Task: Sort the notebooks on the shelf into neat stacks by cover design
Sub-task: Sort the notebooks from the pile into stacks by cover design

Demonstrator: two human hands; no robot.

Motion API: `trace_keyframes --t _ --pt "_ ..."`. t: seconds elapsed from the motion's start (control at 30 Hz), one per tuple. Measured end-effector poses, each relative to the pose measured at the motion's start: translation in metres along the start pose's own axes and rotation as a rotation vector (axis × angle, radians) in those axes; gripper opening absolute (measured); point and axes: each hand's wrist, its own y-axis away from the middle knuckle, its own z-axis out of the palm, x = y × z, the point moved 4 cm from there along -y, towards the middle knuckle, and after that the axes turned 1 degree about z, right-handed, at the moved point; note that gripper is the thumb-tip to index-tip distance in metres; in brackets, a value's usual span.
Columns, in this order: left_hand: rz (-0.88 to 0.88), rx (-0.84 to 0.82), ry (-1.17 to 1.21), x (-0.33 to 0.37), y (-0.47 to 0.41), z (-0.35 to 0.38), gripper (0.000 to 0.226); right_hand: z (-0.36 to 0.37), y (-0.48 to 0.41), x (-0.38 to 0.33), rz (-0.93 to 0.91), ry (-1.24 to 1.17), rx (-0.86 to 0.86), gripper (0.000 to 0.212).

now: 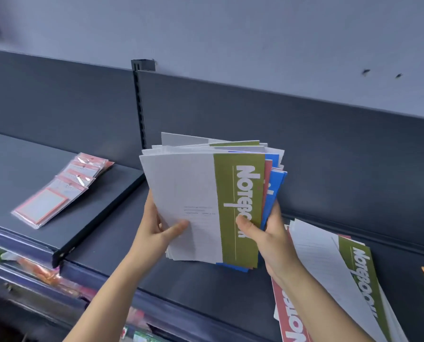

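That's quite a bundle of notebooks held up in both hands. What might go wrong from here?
The held bundle is fanned and uneven, gripped only near its lower end by the left hand and right hand; inner blue or red notebooks might slip out.
The loose pile on the shelf lies askew under the right forearm, which may knock it.

The shelved notebook pile (334,280) runs off the bottom edge.
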Motion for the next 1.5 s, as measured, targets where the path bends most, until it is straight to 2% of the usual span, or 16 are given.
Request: trace_keyframes --t 0.17,0.33,0.53,0.7,0.8,0.93,1.03,1.13,1.17,1.23,1.33,1.43,1.5 --pt "0.076 -0.072 0.005 0.015 -0.008 0.003 0.091 -0.005 0.002 0.009 0.062 -0.071 0.042 0.057" --pt "0.108 -0.094 -0.001 0.026 -0.015 0.009 0.088 0.007 0.003 0.010 0.111 -0.148 -0.013 0.062" --pt "0.108 -0.098 -0.043 0.019 -0.012 0.001 0.085 0.013 0.001 0.018 0.162 -0.077 -0.044 0.057" --pt "0.013 -0.149 -0.194 -0.009 -0.008 -0.010 0.061 0.008 0.004 0.034 0.224 0.036 -0.065 0.052" --pt "-0.019 -0.168 -0.291 -0.021 -0.007 -0.013 0.066 0.007 0.009 0.048 0.275 0.145 -0.096 0.046" --pt "-0.016 -0.144 -0.334 -0.023 -0.014 -0.010 0.062 0.005 0.006 0.050 0.240 0.310 -0.015 0.034" --pt "-0.037 -0.187 -0.351 -0.018 -0.026 -0.009 0.043 0.005 0.004 0.044 0.246 0.253 -0.007 0.031" --pt "-0.217 -0.212 -0.379 -0.017 -0.040 -0.009 0.019 0.002 -0.001 0.052 0.386 0.137 -0.007 0.023" --pt "-0.285 -0.222 -0.424 -0.022 -0.044 -0.009 0.016 0.003 -0.001 0.056 0.449 0.112 -0.004 0.022" --pt "-0.400 -0.273 -0.568 -0.039 -0.047 -0.009 0.024 0.007 0.001 0.065 0.572 0.090 0.008 0.018" --pt "-0.512 -0.380 -0.797 -0.065 -0.043 -0.004 0.024 0.013 0.006 0.074 0.661 0.217 -0.031 0.013" --pt "-0.497 -0.352 -1.127 -0.075 -0.047 -0.001 0.031 0.014 0.005 0.073 0.668 0.302 -0.022 0.019" --pt "-0.440 -0.309 -1.188 -0.072 -0.047 0.003 0.038 0.013 0.005 0.070 0.662 0.333 -0.026 0.014"
